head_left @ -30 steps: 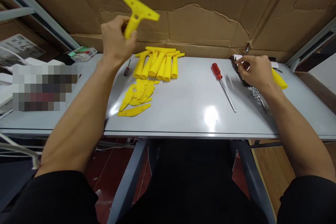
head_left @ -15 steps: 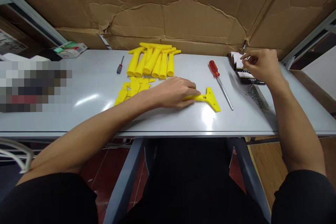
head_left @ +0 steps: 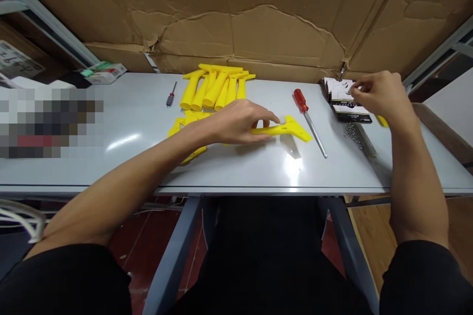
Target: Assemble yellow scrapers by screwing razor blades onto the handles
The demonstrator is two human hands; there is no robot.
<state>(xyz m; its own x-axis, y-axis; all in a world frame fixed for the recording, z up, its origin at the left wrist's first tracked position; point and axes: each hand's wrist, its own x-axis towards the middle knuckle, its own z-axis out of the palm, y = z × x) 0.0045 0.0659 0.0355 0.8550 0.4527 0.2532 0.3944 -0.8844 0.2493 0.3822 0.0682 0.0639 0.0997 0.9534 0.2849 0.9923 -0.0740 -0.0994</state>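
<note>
My left hand [head_left: 246,120] is closed around the handle of a yellow T-shaped plastic scraper [head_left: 290,129], whose wide head points right. The scraper is tilted and raised a little off the table, with its shadow below. Over at the right, my right hand [head_left: 380,92] hangs above the black-and-white small boxes [head_left: 351,112], thumb and fingers pinched. Whatever may be between those fingertips is hidden. A bit of yellow [head_left: 383,121] shows beside my right wrist. Nearer me, a heap of small screws [head_left: 353,133] lies by a narrow clear case [head_left: 365,141].
Several yellow handles [head_left: 214,89] lean together at the back, with flat yellow pieces [head_left: 194,117] partly under my left forearm. A red-handled screwdriver [head_left: 301,101] lies between my hands; a small screwdriver [head_left: 170,99] is further left. Cardboard [head_left: 288,34] stands behind the table [head_left: 129,123].
My left hand has lifted the scraper off the table and tilted it. The right hand has shifted slightly right, still above the boxes. The bit of yellow by the right wrist has come into view.
</note>
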